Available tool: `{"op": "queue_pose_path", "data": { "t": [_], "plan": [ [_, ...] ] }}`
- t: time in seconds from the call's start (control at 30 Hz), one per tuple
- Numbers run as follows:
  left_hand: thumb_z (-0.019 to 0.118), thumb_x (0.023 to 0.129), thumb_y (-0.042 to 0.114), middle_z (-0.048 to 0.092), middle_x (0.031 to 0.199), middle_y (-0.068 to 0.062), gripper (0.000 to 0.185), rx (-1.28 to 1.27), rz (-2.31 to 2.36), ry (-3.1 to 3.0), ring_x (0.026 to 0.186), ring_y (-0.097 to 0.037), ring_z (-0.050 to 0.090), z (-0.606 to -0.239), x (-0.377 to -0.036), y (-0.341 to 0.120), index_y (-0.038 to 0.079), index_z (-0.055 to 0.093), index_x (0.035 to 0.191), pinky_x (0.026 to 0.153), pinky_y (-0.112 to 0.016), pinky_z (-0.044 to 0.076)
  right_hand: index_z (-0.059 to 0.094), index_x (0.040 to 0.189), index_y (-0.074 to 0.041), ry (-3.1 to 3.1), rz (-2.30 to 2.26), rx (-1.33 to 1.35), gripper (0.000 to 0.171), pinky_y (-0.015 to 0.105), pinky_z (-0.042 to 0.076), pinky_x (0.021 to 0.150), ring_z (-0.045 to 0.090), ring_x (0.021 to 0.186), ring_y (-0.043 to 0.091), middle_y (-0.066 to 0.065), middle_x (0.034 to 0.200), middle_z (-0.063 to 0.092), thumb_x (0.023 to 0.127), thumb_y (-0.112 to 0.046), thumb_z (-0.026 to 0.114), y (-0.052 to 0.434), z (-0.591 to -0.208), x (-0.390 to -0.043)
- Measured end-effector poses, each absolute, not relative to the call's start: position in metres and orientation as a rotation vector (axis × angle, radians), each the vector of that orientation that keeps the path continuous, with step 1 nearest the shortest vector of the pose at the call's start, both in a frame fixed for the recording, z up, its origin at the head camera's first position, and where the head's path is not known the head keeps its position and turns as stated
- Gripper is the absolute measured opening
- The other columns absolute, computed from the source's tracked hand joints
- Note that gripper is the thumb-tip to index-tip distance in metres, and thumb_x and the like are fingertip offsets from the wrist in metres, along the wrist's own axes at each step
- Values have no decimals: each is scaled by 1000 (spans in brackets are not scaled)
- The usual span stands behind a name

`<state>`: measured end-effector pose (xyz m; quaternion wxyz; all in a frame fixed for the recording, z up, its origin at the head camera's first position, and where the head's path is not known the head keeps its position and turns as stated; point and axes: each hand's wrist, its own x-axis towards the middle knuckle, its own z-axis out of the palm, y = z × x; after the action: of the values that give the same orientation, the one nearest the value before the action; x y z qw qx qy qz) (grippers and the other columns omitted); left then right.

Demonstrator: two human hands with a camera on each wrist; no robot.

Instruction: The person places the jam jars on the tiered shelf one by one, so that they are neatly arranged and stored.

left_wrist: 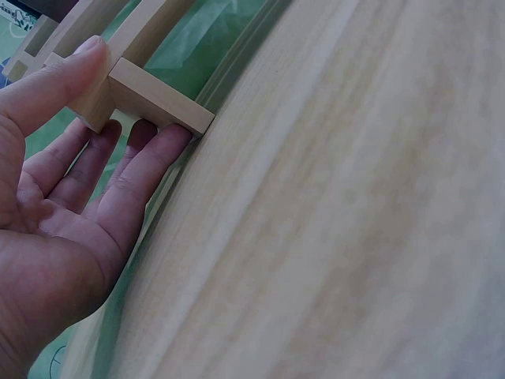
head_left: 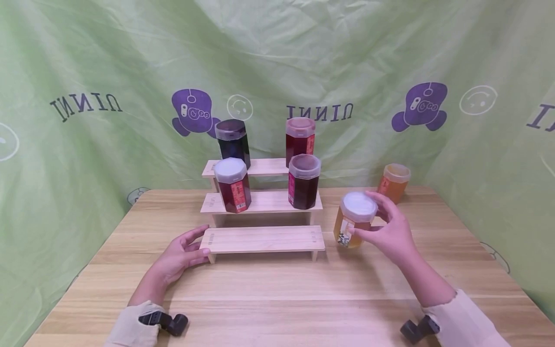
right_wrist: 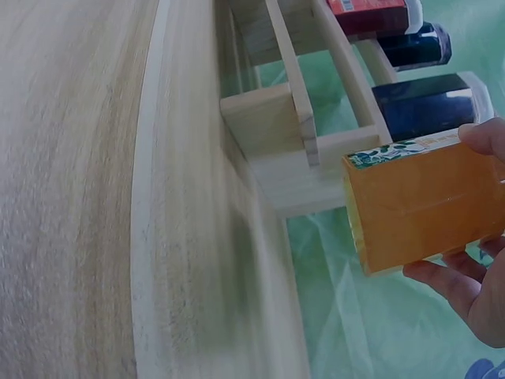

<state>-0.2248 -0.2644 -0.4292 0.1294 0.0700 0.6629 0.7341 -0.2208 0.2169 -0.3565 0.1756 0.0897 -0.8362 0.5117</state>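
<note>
My right hand [head_left: 392,231] grips a hexagonal jar of amber contents [head_left: 344,233], with a white lid and a picture label, just right of the lowest step. In the right wrist view this orange-looking jar [right_wrist: 426,209] is held above the tabletop, between thumb and fingers. A three-step wooden display rack [head_left: 264,239] stands mid-table. At its lower left end, my left hand [head_left: 179,255] holds the lowest step. The left wrist view has the thumb on the board's edge and fingertips against the wooden leg [left_wrist: 158,99].
On the middle step stand a white-lidded red jar [head_left: 234,190] and a dark red jar [head_left: 305,188]. The top step bears a nearly black jar [head_left: 234,142] and another red jar [head_left: 299,140]. An orange jar [head_left: 395,183] sits at the table's back right, before a green curtain [head_left: 269,58].
</note>
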Motion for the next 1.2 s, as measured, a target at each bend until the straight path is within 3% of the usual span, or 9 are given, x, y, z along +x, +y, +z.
{"op": "queue_pose_path", "data": {
  "t": [0.27, 0.67, 1.2],
  "plan": [
    [62, 76, -7, 20, 139, -23, 76, 210, 2135, 1920, 104, -23, 54, -429, -225, -264, 3, 20, 139, 86, -43, 47, 44, 126, -27, -2348, 1468, 328, 83, 27, 56, 66, 51, 98, 16, -3, 125, 44, 55, -16, 84, 210, -350, -215],
    [61, 76, -7, 19, 140, -21, 76, 221, 2135, 1912, 104, -23, 53, -429, -225, -265, 2, 20, 139, 86, -43, 47, 44, 124, -31, -2364, 1535, 326, 82, 28, 56, 68, 51, 100, 17, -1, 117, 50, 53, -26, 85, 196, -341, -206],
    [60, 76, -8, 18, 140, -20, 76, 229, 2138, 1908, 103, -23, 54, -428, -226, -265, 2, 19, 139, 85, -43, 47, 47, 124, -24, -2281, 1630, 454, 82, 32, 56, 67, 52, 101, 18, -1, 118, 49, 52, -17, 85, 178, -335, -204]
  ]
}}
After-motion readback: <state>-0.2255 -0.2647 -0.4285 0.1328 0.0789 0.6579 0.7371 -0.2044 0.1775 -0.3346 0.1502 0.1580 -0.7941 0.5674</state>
